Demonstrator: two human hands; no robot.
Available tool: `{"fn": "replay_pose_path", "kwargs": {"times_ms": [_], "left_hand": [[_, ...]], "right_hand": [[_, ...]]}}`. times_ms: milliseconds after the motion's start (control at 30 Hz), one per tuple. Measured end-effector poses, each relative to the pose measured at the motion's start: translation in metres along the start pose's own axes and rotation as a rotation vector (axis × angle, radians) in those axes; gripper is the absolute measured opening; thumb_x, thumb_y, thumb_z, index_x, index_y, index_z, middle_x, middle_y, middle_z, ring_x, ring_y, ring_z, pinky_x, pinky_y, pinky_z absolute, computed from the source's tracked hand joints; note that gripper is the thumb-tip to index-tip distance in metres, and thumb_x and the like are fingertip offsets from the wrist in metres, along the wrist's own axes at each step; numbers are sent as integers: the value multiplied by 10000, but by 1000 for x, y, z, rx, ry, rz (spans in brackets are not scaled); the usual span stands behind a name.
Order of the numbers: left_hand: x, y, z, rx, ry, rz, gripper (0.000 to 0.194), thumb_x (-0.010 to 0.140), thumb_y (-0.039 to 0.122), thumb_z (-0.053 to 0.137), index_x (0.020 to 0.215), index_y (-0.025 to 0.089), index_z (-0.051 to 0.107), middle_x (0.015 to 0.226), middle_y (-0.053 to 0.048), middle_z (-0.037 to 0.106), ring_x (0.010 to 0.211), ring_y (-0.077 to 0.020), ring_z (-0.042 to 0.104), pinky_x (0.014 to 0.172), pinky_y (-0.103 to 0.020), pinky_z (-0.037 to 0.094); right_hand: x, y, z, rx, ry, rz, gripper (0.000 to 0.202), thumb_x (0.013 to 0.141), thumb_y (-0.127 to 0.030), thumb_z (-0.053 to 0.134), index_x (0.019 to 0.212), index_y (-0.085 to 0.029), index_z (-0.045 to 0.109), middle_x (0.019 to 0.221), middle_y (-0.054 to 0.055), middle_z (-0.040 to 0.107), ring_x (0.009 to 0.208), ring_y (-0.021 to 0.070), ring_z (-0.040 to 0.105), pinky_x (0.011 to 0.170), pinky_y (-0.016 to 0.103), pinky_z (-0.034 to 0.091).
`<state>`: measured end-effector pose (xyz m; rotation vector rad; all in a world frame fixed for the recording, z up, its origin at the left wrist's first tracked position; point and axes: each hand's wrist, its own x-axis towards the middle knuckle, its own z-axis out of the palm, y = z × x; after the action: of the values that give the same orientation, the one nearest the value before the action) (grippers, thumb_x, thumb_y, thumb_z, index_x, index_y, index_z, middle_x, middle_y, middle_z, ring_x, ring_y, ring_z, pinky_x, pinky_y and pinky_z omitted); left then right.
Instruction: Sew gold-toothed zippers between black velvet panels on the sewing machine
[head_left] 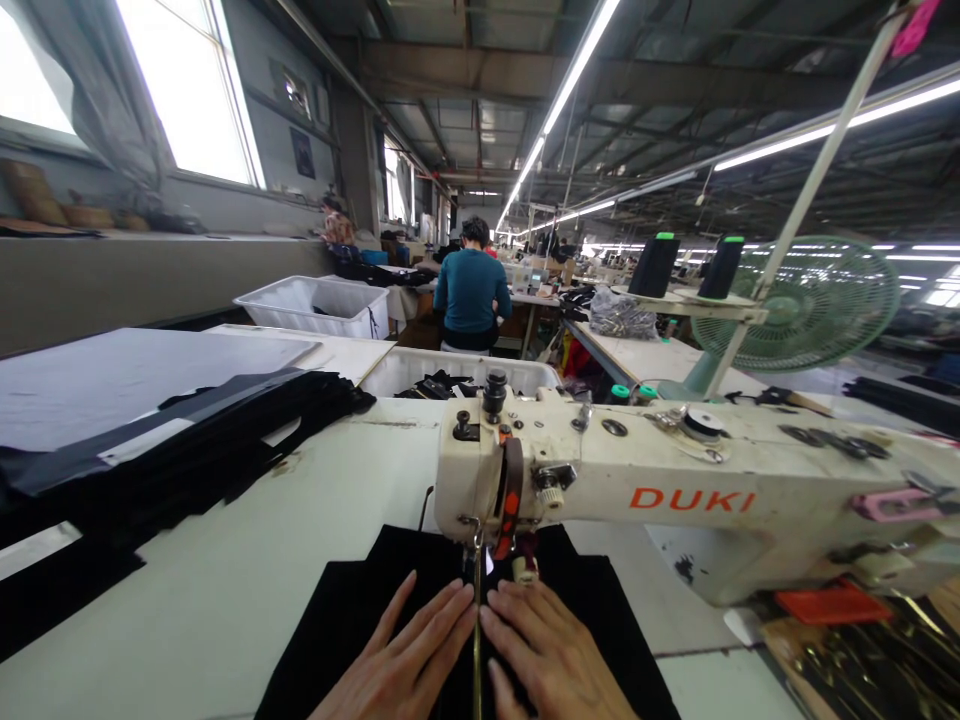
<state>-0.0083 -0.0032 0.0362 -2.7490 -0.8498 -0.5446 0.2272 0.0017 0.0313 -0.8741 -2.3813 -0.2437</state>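
Black fabric (330, 620) lies on the machine bed beneath the sewing machine (592, 480). A thin gold-coloured strip, which looks like a zipper (477, 660), runs down the fabric's middle to the presser foot. To the left of that strip my left hand (409, 650) lies flat on the cloth, fingers stretched forward. My right hand (551, 650) presses down on the other side, its fingers extended and slightly bent. Both sets of fingertips are close to the needle area. The needle itself is hard to make out.
Stacked black cloth pieces (202, 470) lie on the table at left. White bins (315, 300) stand beyond the machine. At right are an orange-red tray (832, 603), black thread cones (654, 265) and a green fan (795, 300). A person in a teal top (472, 295) sits ahead.
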Motion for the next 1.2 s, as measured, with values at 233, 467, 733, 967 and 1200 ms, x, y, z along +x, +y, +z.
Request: {"fn": "replay_pose_path", "kwargs": {"times_ms": [233,467,733,967,1200], "left_hand": [[-1,-2,8,58,12,30,604,1016,454,513,1525,164,363,1447,-87,550,1326,-235,520,1143,-391,374],[-5,0,10,39,51,-25,685,984,515,561,1544,190,336,1416,-95,581,1304,-277,531,1108,-424,430],[-7,-1,14,61,12,-12,582,1002,378,548,1514,156,384,1413,-101,582,1323,-248,516,1133,-395,390],[2,-5,5,104,15,-31,622,946,445,607,1464,140,449,1448,-134,541,1334,-303,500,1113,-462,408],[8,-3,-4,74,0,-87,664,895,390,655,1469,144,429,1439,-154,544,1323,-312,513,1125,-485,381]], "right_hand": [[-2,1,4,-25,40,12,293,896,-195,573,1170,-168,672,1113,66,749,1033,207,705,1062,359,495],[-3,2,3,-30,-48,-8,344,886,-176,599,1227,-178,647,1198,58,725,1111,199,676,1104,359,455],[1,2,1,-41,-15,-20,299,900,-170,564,1181,-176,663,1158,42,741,1060,203,700,1052,354,506],[11,5,-2,10,-28,34,366,905,-172,546,1263,-184,622,1177,62,730,1075,207,693,1087,391,471],[12,8,-2,39,-5,48,452,923,-150,533,1372,-205,547,1216,55,714,1121,201,673,1091,394,466]]}}
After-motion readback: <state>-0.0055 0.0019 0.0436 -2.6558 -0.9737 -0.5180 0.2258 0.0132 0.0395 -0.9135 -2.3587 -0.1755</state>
